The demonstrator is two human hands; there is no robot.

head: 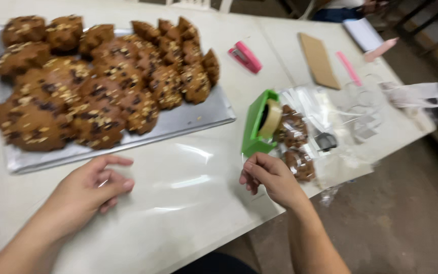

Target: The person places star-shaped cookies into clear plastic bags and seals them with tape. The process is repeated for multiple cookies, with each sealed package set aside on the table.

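Observation:
My left hand (89,190) hovers over the white table (259,45), fingers loosely curled and apart, holding nothing. My right hand (269,175) is next to a green tape dispenser (259,124), its thumb and forefinger pinched together as if on a strip of clear tape, which is too faint to confirm. A clear plastic sheet (178,177) lies flat between the hands. A metal tray (198,114) piled with several brown chocolate-chip cookies (92,81) sits at the far left.
Bagged cookies (295,144) and clear plastic bags (351,111) lie right of the dispenser. A pink stapler (245,57), a brown cardboard piece (319,60) and a pink stick (349,67) are farther back. The table's edge drops to the floor at the right.

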